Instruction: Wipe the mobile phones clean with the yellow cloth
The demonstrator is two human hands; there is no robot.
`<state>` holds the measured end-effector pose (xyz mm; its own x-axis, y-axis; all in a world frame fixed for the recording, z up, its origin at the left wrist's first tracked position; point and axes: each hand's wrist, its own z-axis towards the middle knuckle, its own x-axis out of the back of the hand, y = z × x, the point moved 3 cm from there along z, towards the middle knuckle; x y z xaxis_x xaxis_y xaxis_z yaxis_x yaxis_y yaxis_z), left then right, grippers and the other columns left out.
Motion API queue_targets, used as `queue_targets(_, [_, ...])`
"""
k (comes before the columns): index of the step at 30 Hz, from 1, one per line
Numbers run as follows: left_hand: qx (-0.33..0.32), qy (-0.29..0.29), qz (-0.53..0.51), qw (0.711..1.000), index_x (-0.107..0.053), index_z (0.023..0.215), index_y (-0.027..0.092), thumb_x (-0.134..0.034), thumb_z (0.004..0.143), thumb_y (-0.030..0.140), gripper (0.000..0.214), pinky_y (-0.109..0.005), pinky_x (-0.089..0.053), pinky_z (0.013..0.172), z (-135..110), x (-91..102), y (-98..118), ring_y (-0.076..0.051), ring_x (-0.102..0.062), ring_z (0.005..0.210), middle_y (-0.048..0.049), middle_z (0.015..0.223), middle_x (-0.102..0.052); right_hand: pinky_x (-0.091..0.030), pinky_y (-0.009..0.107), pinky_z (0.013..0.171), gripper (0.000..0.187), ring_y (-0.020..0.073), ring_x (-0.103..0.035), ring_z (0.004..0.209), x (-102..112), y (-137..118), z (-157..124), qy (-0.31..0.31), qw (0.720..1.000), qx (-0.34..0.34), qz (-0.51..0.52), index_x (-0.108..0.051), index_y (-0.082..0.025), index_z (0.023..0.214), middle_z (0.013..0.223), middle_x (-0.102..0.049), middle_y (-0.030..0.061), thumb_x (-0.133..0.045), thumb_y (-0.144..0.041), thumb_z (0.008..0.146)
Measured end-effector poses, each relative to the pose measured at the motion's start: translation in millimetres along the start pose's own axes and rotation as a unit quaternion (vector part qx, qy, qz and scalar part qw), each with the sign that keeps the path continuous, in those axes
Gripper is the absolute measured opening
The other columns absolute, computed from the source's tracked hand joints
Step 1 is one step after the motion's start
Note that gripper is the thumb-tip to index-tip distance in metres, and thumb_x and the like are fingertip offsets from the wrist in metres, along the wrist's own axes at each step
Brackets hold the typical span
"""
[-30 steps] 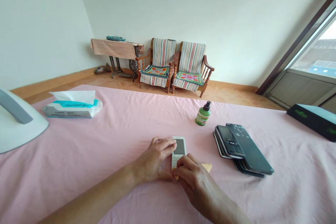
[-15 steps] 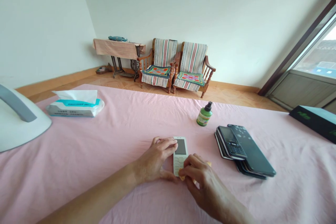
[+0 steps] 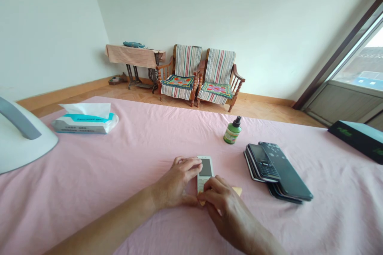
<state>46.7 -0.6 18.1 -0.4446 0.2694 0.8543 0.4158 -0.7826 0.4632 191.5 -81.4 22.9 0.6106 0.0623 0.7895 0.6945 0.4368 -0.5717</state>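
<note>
A small white keypad phone (image 3: pixel 205 168) lies face up on the pink tablecloth (image 3: pixel 134 159). My left hand (image 3: pixel 176 183) grips its left edge, fingers curled along the side and thumb below. My right hand (image 3: pixel 223 203) presses a small yellow-orange pad (image 3: pixel 237 190) onto the phone's lower keypad, fingers closed on it. Only a corner of the pad shows past my knuckles.
A pile of dark phones (image 3: pixel 277 169) lies to the right, with a green spray bottle (image 3: pixel 232 131) behind it. A tissue pack (image 3: pixel 85 119) sits far left, a white curved object (image 3: pixel 20 139) at the left edge, a dark box (image 3: pixel 357 139) far right. Two armchairs (image 3: pixel 199 77) stand beyond.
My right hand with the pad has shifted slightly back and forth over the phone's keypad. My left hand and the phone have stayed put.
</note>
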Motion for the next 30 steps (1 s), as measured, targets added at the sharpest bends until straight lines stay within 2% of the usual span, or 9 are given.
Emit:
queue_targets(4, [0.007, -0.006, 0.003, 1.000, -0.052, 0.126, 0.012, -0.076, 0.064, 0.056, 0.080, -0.046, -0.031, 0.101, 0.2, 0.6, 0.1, -0.033, -0.043, 0.124, -0.0179, 0.131, -0.051, -0.037, 0.028, 0.070, 0.023, 0.0157, -0.051, 0.079, 2.8, 4.4, -2.0, 0.020, 1.000, -0.023, -0.007, -0.062, -0.020, 0.073, 0.081, -0.056, 0.0019, -0.053, 0.000, 0.080])
queue_targets(9, [0.000, 0.002, -0.002, 1.000, -0.053, 0.126, 0.015, -0.076, 0.064, 0.054, 0.077, -0.045, -0.032, 0.101, -0.3, 1.5, 1.2, -0.032, -0.044, 0.124, -0.0162, 0.131, -0.052, -0.038, 0.026, 0.069, 0.028, 0.0157, -0.051, 0.082, -2.9, 3.2, -1.3, 0.012, 1.000, 0.002, 0.003, -0.064, -0.021, 0.080, 0.085, -0.056, 0.0028, -0.049, 0.003, 0.080])
queue_targets(14, [0.005, -0.002, 0.004, 1.000, -0.053, 0.126, 0.014, -0.075, 0.064, 0.055, 0.078, -0.046, -0.032, 0.100, 0.1, 2.5, 2.7, -0.034, -0.044, 0.123, -0.0169, 0.130, -0.052, -0.037, 0.028, 0.070, 0.023, 0.0155, -0.050, 0.079, 3.0, 6.6, -5.6, 0.023, 0.999, -0.025, -0.015, -0.061, -0.019, 0.072, 0.081, -0.055, 0.0015, -0.053, 0.001, 0.079])
queue_targets(21, [-0.010, 0.013, 0.015, 1.000, -0.050, 0.129, 0.016, -0.078, 0.064, 0.050, 0.078, -0.044, -0.031, 0.103, -2.0, -0.8, 2.3, -0.032, -0.042, 0.125, -0.0159, 0.131, -0.051, -0.038, 0.026, 0.071, 0.027, 0.0156, -0.051, 0.085, -1.6, 4.7, -2.9, 0.026, 1.000, -0.009, 0.011, -0.063, -0.021, 0.081, 0.088, -0.057, 0.0022, -0.051, 0.003, 0.080])
queue_targets(25, [-0.008, -0.001, 0.038, 0.999, -0.048, 0.130, 0.014, -0.076, 0.066, 0.053, 0.081, -0.046, -0.032, 0.103, -4.8, -1.8, 3.1, -0.033, -0.040, 0.127, -0.0178, 0.134, -0.049, -0.036, 0.028, 0.070, 0.026, 0.0156, -0.052, 0.080, -1.7, 6.9, -4.0, 0.025, 1.000, -0.019, 0.000, -0.063, -0.020, 0.074, 0.083, -0.057, 0.0014, -0.053, 0.004, 0.076])
queue_targets(30, [-0.030, -0.006, 0.061, 0.998, -0.045, 0.132, 0.011, -0.076, 0.066, 0.050, 0.083, -0.051, -0.029, 0.105, -6.1, -3.8, 1.6, -0.035, -0.038, 0.129, -0.0196, 0.136, -0.047, -0.037, 0.027, 0.072, 0.031, 0.0155, -0.051, 0.084, -0.7, 9.1, -3.1, 0.042, 0.999, -0.022, 0.005, -0.064, -0.021, 0.083, 0.089, -0.057, 0.0024, -0.049, 0.006, 0.077])
